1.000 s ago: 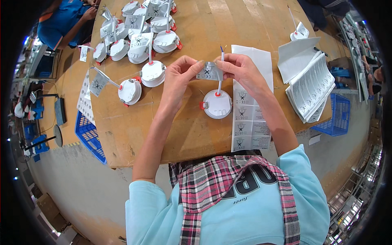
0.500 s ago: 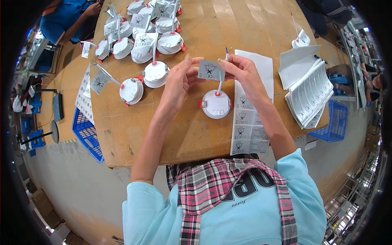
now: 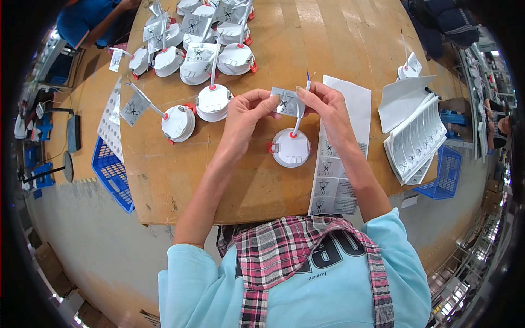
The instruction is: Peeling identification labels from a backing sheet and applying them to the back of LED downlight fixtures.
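I count one recessed downlight [image 3: 291, 148] standing between the forearms, its cable [image 3: 298, 126] rising from a red collar; this lamp is my landmark. Two more downlights sit to its left, slightly farther out, and only the outer of these two carries a visible silver flag [image 3: 135, 108] on its cable. Beyond them, far-left of the landmark, is a cluster [image 3: 199, 64] overlapped too much for me to count. A single downlight [image 3: 409, 65] stands far off to its right. One label sheet [image 3: 345, 109] lies just right of the landmark, one stack of printed sheets [image 3: 418, 136] farther right, and one blue basket on each side, at left [image 3: 112, 175] and right [image 3: 440, 172]. Above the landmark, I see the left hand [image 3: 244, 117] nearly closed, thumb and fingers pinching the left edge of a silver label [image 3: 285, 102]; the right hand [image 3: 327, 106] is pinched narrow where that label meets the cable. Half a second ago the left thumb stood raised clear of the label; now it presses on its face.
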Available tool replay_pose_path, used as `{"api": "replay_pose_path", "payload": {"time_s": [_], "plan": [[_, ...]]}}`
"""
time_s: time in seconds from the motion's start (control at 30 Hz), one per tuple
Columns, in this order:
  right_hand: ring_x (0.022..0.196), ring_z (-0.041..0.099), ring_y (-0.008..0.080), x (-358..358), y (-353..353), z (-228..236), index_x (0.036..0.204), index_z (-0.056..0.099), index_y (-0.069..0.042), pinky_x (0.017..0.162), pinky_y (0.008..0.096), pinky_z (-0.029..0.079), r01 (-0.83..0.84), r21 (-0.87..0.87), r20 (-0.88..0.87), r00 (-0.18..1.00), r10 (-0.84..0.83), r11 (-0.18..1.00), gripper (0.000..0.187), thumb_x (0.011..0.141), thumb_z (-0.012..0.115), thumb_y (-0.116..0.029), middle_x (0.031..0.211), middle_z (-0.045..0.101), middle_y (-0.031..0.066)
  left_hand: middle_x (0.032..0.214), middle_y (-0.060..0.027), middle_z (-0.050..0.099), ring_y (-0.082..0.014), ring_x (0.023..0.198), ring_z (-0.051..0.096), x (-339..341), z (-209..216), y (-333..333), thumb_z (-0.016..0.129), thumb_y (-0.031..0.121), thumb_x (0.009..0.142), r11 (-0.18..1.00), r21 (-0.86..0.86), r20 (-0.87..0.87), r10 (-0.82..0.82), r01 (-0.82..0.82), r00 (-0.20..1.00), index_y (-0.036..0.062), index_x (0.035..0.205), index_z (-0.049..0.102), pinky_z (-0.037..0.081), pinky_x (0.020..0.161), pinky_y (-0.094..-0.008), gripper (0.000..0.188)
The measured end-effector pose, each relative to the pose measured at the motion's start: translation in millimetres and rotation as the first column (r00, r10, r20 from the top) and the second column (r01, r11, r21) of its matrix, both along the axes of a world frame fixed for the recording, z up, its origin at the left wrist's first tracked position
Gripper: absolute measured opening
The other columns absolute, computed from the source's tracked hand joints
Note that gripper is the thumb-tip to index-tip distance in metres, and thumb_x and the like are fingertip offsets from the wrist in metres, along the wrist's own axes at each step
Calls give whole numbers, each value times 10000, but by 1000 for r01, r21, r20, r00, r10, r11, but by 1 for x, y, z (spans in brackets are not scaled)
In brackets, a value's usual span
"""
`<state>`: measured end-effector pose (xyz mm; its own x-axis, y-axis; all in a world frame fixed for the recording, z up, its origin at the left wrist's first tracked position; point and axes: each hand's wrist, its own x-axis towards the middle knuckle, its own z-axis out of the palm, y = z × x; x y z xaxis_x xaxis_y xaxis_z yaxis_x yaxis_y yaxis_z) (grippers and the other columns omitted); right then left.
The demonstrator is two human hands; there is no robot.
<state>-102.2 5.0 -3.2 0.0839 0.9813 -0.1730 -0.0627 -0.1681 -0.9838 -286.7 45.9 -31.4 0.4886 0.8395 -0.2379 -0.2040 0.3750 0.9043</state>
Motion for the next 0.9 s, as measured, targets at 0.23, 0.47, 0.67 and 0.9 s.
{"api": "replay_pose_path", "payload": {"time_s": [0.23,0.47,0.67,0.9], "plan": [[697,573,71,0,0,1,854,647,11,651,238,475,-5,-27,32,999,6,1000,226,891,638,-212,742,632,22,921,-48,674,-84,784,606,5,11,-2,663,175,877,1000,-31,29,4,-3,1000,-5,1023,655,481,730,-227,232],[722,580,80,4,-7,6,859,659,12,670,241,481,-100,-22,78,992,101,995,219,878,664,-207,762,640,35,884,-13,669,-58,743,569,-2,10,-3,691,215,854,982,53,-135,-175,183,975,19,1009,679,448,715,-220,250],[715,553,78,6,-11,14,838,652,-20,689,234,438,-117,-35,186,975,122,993,206,878,666,-221,748,633,24,856,-3,658,-54,737,557,-3,14,0,689,261,860,962,115,-55,-244,249,968,21,1011,679,445,701,-228,283],[723,584,98,2,-7,13,874,656,1,675,254,478,-98,7,164,982,95,995,245,884,659,-243,783,640,39,862,-11,653,-62,766,575,-10,13,8,648,234,895,963,115,-32,-241,243,970,8,1026,670,476,738,-229,262]]}}
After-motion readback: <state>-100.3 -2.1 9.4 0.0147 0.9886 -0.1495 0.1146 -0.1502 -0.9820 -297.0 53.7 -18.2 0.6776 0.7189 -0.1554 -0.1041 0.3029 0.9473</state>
